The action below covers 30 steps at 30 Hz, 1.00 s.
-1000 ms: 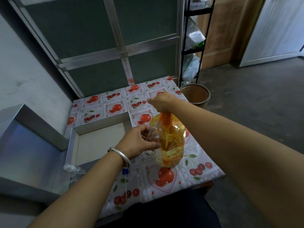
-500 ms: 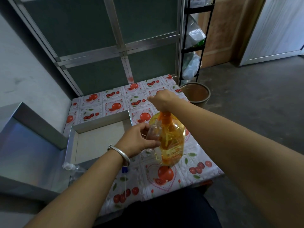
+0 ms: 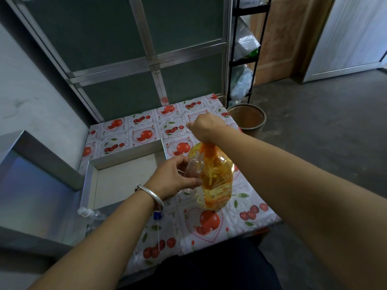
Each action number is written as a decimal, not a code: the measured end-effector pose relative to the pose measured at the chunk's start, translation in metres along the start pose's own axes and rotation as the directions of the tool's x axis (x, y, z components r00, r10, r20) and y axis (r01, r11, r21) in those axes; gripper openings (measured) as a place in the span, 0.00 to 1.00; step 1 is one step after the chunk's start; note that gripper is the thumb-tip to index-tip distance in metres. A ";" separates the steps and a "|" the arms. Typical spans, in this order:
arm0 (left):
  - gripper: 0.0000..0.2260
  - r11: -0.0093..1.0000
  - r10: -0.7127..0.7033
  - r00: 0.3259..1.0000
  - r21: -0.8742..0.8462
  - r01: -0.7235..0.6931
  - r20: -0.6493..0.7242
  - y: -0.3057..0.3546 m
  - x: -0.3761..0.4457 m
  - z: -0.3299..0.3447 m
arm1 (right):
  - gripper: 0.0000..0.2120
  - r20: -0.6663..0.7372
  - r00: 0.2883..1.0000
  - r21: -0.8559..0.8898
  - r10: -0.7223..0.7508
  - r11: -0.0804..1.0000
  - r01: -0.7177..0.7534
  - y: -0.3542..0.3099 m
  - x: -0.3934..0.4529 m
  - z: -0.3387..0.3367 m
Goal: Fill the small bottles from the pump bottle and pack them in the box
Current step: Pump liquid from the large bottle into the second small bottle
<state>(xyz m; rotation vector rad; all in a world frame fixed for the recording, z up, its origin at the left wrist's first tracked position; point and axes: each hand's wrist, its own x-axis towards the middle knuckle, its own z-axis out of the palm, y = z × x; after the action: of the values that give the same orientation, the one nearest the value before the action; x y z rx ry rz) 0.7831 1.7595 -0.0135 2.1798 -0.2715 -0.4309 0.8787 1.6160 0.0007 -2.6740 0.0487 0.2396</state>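
Bottom left of frame, near the tabletop (image 3: 247,225) front edge: a clear small bottle w/ white cap (image 3: 92,215) lies beside the box, plus a loose blue-capped pump tube (image 3: 157,218). Can't tell if that bottle is filled.

Centre: left hand (image 3: 174,180) is clamped round a small clear bottle (image 3: 193,169), held touching the pump bottle (image 3: 213,176)'s side, up near the spout. Right hand (image 3: 204,127) is closed over the orange pump head, prob. pressing.

Box (image 3: 123,158), centre left, looks empty inside, lid (image 3: 31,185) open at far left. So filling is early; nothing packed yet, capping and packing all remain.

Room: pump bottle stands mid-tabletop, away from edges. Box wall sits just beside the left hand. Far tabletop, upper centre, is bare; a bin (image 3: 247,119) stands on the floor past its right corner.
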 end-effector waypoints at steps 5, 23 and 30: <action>0.16 1.000 0.002 1.000 -0.007 -0.003 -0.003 0.000 -0.001 0.001 | 0.21 0.081 0.997 0.016 0.012 1.000 -0.013 -0.002 0.005 -0.002; 0.15 1.000 0.003 1.000 -0.017 -0.003 0.010 -0.001 -0.003 -0.001 | 0.16 -0.009 0.999 0.017 -0.037 0.999 0.037 -0.003 -0.009 -0.006; 0.15 1.000 0.006 1.000 -0.018 -0.006 0.008 0.001 -0.003 -0.001 | 0.14 0.021 1.000 0.045 0.011 0.999 -0.012 -0.003 -0.006 -0.005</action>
<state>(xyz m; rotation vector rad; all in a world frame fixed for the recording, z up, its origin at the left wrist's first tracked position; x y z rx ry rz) 0.7806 1.7609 -0.0117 2.1593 -0.2776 -0.4378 0.8733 1.6162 0.0072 -2.6270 0.0627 0.2665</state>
